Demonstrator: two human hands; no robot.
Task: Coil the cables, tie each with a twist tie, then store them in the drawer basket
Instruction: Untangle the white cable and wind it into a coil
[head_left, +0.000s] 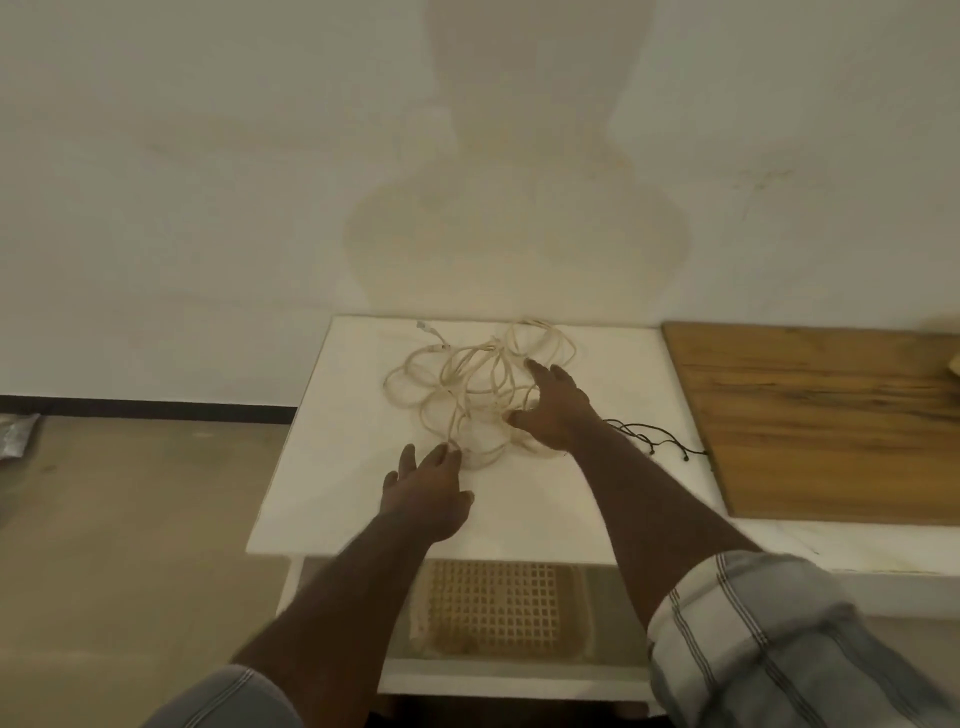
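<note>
Two bare forearms reach forward over a white table (332, 467), sleeves (769, 639) rolled above the elbows. Left hand (428, 499) lies palm down at 6 o'clock of the cable (467, 384), fingers straight and slightly apart, fingertips (451, 451) touching the nearest loop. Right hand (553, 410) hovers palm down at 3 o'clock of the cable, fingers extended and spread, thumb out toward the loops; whether it touches them cannot be told. Neither hand grips anything. Cable lies uncoiled in loose tangled loops at table centre, one plug end at 11 o'clock. Dark ties (657, 439) lie on the table just beside the right wrist. Basket (493, 608) sits in the open drawer under the table's near edge. Wooden board (821, 415) lies at 3 o'clock of the table.
</note>
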